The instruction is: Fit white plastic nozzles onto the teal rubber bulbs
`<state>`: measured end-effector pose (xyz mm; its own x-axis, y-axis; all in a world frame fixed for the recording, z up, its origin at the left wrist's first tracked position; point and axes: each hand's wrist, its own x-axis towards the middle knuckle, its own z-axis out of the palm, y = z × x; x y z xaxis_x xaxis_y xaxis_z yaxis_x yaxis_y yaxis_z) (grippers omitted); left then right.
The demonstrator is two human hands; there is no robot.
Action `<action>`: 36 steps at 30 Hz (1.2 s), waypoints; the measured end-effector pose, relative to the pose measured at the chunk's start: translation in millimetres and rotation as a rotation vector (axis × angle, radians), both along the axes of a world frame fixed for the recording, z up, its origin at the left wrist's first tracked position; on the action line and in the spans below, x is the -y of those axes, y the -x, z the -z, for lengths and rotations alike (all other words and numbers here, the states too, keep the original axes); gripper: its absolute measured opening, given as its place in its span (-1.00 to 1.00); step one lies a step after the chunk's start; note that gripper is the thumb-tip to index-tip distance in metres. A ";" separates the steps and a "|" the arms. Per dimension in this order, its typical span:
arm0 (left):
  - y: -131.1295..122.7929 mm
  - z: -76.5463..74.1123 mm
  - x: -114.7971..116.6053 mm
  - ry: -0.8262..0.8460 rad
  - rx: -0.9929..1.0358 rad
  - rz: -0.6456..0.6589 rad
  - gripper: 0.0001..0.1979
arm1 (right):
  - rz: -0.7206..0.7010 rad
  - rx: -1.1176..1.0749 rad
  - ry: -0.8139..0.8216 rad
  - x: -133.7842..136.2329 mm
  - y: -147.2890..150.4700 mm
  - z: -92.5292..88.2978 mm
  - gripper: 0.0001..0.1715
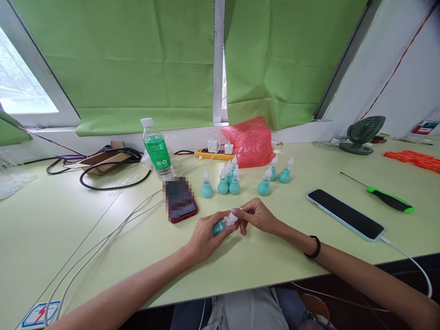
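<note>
In the head view, my left hand (203,237) is closed around the teal bulb of a nasal aspirator (218,227), which lies tilted with its clear tip pointing right. My right hand (260,217) pinches the tip end between thumb and fingers; the very end of the tip is hidden by them. Beyond my hands, several more aspirators with teal bulbs and pale pointed tips stand upright, among them a single one (206,188) on the left, a close cluster (234,186) in the middle and a looser group (264,187) on the right.
Left of my hands lie a red-cased phone (189,208), a water bottle (158,153) and white cables. Red bubble wrap (249,144) and a power strip (215,155) sit behind. On the right are another phone (345,214), a screwdriver (388,198) and a fan (364,133).
</note>
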<state>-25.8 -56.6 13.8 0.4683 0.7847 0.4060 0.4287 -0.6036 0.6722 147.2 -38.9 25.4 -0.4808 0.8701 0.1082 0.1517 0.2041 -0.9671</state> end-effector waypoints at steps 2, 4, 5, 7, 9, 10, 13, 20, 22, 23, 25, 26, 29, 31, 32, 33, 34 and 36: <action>0.3 2.2 -0.7 -0.007 -0.008 -0.015 -0.72 | 0.011 0.014 0.005 0.0 0.4 3.5 -0.49; 0.5 3.3 -0.9 -0.011 -0.030 -0.014 -0.71 | 0.003 0.015 0.019 0.3 0.8 6.1 -0.48; 0.5 3.3 -0.8 -0.010 -0.042 -0.013 -0.71 | -0.001 0.011 0.029 0.6 1.0 6.8 -0.48; 0.5 2.7 -0.6 0.005 -0.068 -0.012 -0.71 | 0.003 0.001 0.048 1.1 1.6 7.3 -0.47; 0.4 2.1 -1.1 0.021 -0.075 -0.015 -0.71 | 0.022 0.001 0.055 1.3 2.8 7.7 -0.45; 0.4 2.0 -1.7 0.020 -0.065 -0.018 -0.71 | 0.035 0.006 0.053 1.1 3.7 8.2 -0.44; 0.7 3.0 -4.2 -0.001 -0.012 -0.029 -0.71 | 0.057 0.036 0.041 -1.0 6.1 9.3 -0.43; 4.9 2.5 -3.6 -0.184 0.141 -0.045 -0.65 | 0.520 0.040 -0.386 -22.8 -22.7 -46.5 -0.43; 5.3 1.3 -2.6 -0.201 0.131 -0.025 -0.68 | 0.743 0.113 -0.678 -37.0 -40.4 -75.0 -0.47; 5.3 0.9 -2.4 -0.199 0.119 -0.013 -0.70 | 0.807 0.190 -0.786 -45.9 -48.4 -86.9 -0.47; 5.2 0.7 -2.7 -0.199 0.091 0.000 -0.74 | 0.837 0.385 -0.871 -66.5 -60.0 -101.7 -0.48; 5.2 0.8 -3.1 -0.205 0.078 0.001 -0.75 | 0.849 0.505 -0.863 -77.4 -63.3 -104.0 -0.48; 5.7 1.6 -5.2 -0.233 0.042 0.000 -0.78 | 0.858 0.873 -0.766 -107.0 -64.8 -94.1 -0.53; 6.0 2.2 -6.5 -0.245 0.025 -0.006 -0.79 | 0.752 1.028 -0.694 -120.7 -62.7 -81.2 -0.57; 6.1 2.5 -7.0 -0.247 0.017 -0.009 -0.79 | 0.690 1.065 -0.666 -125.5 -61.9 -75.2 -0.59; 6.1 2.7 -7.3 -0.245 0.009 -0.010 -0.79 | 0.638 1.083 -0.644 -129.2 -61.6 -70.3 -0.59; 6.0 2.8 -7.3 -0.242 0.002 -0.008 -0.79 | 0.602 1.088 -0.630 -131.9 -61.7 -66.7 -0.59; 5.9 2.9 -6.9 -0.234 -0.011 -0.001 -0.80 | 0.585 1.085 -0.621 -135.4 -63.3 -63.9 -0.57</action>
